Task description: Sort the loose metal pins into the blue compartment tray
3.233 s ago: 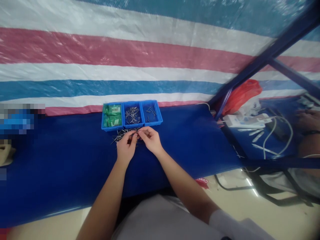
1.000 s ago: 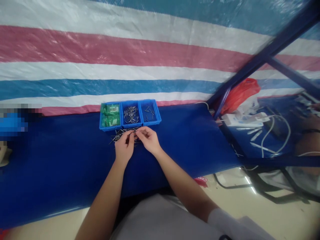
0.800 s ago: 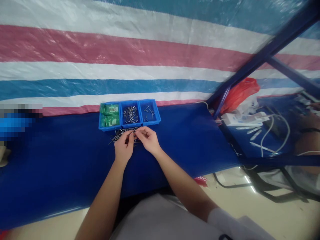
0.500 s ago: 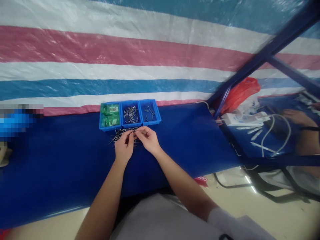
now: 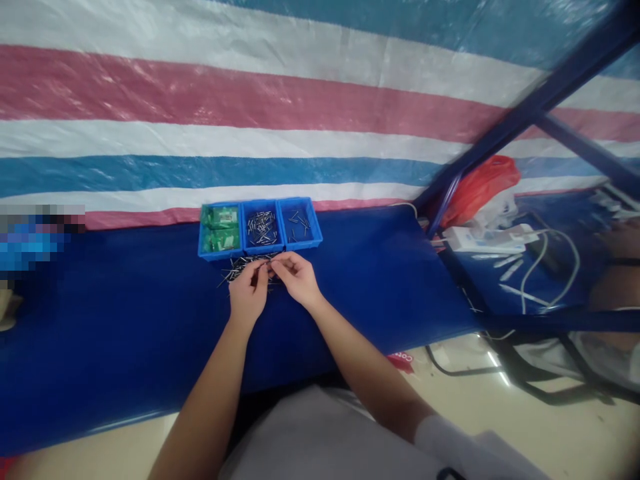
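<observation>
My left hand (image 5: 249, 293) and my right hand (image 5: 297, 279) meet fingertip to fingertip, both pinched closed. Whatever lies between the fingers is too small to make out. Under and behind them spreads a loose pile of thin metal pins (image 5: 235, 268), partly covered by my hands. Just beyond stand three blue bins side by side. The left bin (image 5: 220, 255) holds green packets (image 5: 223, 228). Many thin metal pieces (image 5: 263, 228) fill the middle bin (image 5: 263, 251). In the right bin (image 5: 314, 230) several similar pieces (image 5: 299, 220) lie scattered.
A blue table (image 5: 150, 313) runs across the view below a striped plastic sheet (image 5: 280, 140). A dark blue metal frame (image 5: 480, 150) rises on the right. Behind it are a red bag (image 5: 483, 187), a white power strip (image 5: 487, 239), cables and part of another person's arm (image 5: 617, 287).
My hands stay pinched together in nearly the same place above the pile. At the far right, the other person's arm has shifted. The bins have not moved.
</observation>
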A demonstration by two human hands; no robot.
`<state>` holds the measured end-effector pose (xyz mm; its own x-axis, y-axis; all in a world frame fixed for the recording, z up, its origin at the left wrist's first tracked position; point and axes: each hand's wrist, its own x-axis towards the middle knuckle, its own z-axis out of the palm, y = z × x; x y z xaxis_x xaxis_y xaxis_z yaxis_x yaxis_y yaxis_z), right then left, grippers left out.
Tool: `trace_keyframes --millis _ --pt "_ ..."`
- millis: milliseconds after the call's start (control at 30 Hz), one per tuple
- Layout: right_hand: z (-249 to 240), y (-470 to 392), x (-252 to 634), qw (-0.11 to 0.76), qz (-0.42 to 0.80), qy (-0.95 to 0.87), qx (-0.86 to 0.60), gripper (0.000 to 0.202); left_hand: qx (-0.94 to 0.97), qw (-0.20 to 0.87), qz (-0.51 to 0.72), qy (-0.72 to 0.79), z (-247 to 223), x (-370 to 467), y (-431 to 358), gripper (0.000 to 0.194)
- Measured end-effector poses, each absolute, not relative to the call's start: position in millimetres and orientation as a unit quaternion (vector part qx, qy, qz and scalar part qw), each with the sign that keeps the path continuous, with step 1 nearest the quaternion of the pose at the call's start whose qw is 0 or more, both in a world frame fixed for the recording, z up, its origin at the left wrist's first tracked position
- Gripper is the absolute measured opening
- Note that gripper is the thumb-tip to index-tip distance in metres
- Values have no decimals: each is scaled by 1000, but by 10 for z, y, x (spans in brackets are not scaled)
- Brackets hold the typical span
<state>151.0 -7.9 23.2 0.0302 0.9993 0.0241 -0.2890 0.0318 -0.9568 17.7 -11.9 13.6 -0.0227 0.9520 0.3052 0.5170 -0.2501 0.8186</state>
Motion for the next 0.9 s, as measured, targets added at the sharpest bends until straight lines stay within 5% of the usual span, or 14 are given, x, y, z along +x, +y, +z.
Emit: trace_keyframes --millis 900 --pt "251 -88 1529 576 553 -427 -424 34 656 239 439 566 120 173 -109 28"
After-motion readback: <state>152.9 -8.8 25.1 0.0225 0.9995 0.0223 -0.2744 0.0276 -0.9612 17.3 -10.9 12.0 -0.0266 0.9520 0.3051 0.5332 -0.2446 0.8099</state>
